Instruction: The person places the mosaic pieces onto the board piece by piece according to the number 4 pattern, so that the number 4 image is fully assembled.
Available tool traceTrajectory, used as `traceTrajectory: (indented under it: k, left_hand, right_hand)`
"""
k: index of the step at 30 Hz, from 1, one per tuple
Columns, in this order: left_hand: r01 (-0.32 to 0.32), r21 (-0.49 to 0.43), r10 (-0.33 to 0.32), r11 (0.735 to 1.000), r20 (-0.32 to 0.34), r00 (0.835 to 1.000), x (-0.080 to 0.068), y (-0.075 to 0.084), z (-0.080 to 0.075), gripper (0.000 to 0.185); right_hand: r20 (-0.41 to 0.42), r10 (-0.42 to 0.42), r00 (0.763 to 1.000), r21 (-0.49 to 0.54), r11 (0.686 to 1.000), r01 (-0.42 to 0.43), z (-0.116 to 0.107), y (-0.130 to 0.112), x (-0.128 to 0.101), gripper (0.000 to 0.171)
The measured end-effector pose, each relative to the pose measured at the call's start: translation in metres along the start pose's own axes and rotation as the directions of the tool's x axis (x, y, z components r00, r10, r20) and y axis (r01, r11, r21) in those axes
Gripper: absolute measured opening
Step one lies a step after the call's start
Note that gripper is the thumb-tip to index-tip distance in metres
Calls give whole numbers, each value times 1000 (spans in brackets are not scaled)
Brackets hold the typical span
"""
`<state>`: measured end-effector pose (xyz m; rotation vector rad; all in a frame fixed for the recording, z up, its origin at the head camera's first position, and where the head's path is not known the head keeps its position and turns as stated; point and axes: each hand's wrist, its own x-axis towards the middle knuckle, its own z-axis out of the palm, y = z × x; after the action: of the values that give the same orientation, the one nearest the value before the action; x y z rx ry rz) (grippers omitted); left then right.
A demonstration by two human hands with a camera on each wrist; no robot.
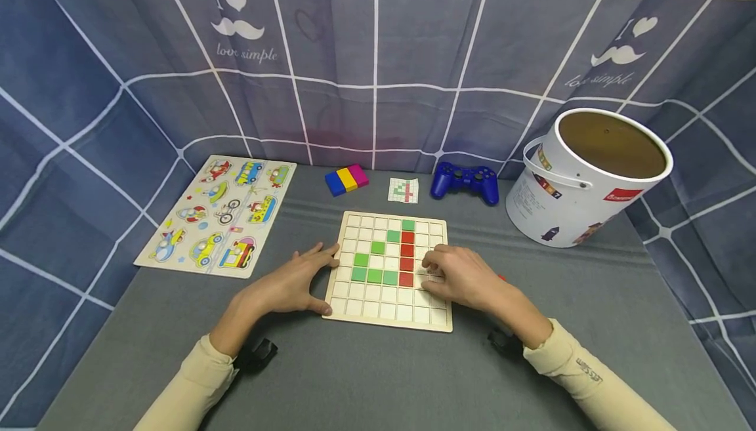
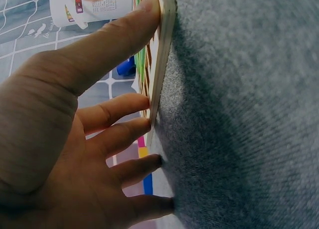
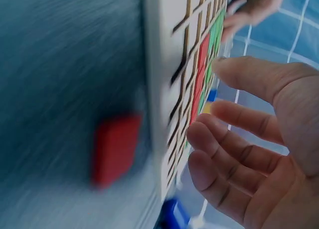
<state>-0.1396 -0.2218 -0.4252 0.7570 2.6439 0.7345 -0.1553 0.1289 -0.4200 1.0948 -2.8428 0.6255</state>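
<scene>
We're looking down at the grid board (image 1: 390,272), lying flat on the grey tabletop (image 1: 366,378) right in front of us, square-on, with both hands on it. Our left hand (image 1: 292,283) braces the board's left edge: fingers straight, spread, thumb at the near left corner, fingertips (image 2: 144,123) butted against the wooden side in the left wrist view. It holds nothing.

Our right hand (image 1: 457,277) lies over the board's right columns, fingers loosely curled and pointing left toward the red tiles (image 1: 407,257). From the right wrist view the fingers (image 3: 224,139) hover just off the grid; we cannot tell if they pinch a piece, none shows between them.

Here's the relation that matters: the red tiles form a column running away from us, just off our right fingertips, with the green tiles (image 1: 374,267) beyond them to the left. So the right hand is the nearer one to that column. A loose red block (image 3: 115,149) sits on the tabletop just outside the board's right edge, beside that hand.

Further back: a pattern card (image 1: 404,190), colour blocks (image 1: 346,179), a blue controller (image 1: 464,182), a white bucket (image 1: 585,178) and a vehicle puzzle (image 1: 221,214).
</scene>
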Motion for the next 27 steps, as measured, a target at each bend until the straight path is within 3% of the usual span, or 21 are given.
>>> traceTrajectory:
  k: [8,14,18,21,27]
  left_hand:
    - [-10,-10,10,1000,3,1000,0,1,-1,81]
    - [0,-10,0,1000,5,1000,1,2,-2,81]
    - [1,-11,-1,1000,9,1000,2,1,-3,82]
    - [3,-8,-3,1000,10,1000,2,0,-4,83]
    - [15,-3,-15,1000,15,1000,2,0,-2,84]
  right_hand:
    - [-169,104,980,73,993,-93,-18,31,-53,27]
    - [-292,229,928,186,966,-180,-24,45,-98,32]
    - [-308,305,901,236,942,-238,-21,50,-129,37]
    - [-304,340,890,203,936,-288,-15,53,-145,39]
    - [-317,372,872,149,928,-342,-6,54,-157,37]
